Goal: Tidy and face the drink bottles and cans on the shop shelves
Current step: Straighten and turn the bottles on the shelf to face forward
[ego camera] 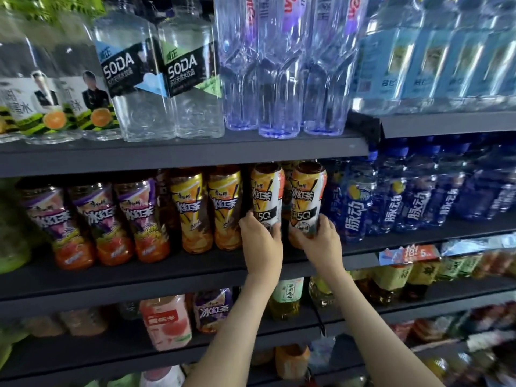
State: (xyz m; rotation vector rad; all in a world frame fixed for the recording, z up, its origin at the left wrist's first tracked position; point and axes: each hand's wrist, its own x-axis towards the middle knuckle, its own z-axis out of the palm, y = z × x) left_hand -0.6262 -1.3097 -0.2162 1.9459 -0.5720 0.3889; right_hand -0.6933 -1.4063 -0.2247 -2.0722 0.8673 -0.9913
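While the left hand (261, 241) grips one white tea bottle (267, 191) and the right hand (318, 241) grips the other white tea bottle (307, 191), both bottles are at the front of the middle shelf (167, 272), close together. A hard push could bump the blue bottles (354, 208) just beside the right one, or the yellow tea bottles (223, 208) on the left. If pulled too far, a bottle could tip off the shelf.

Upright bottles (195, 213) on dark shelves (167, 156)
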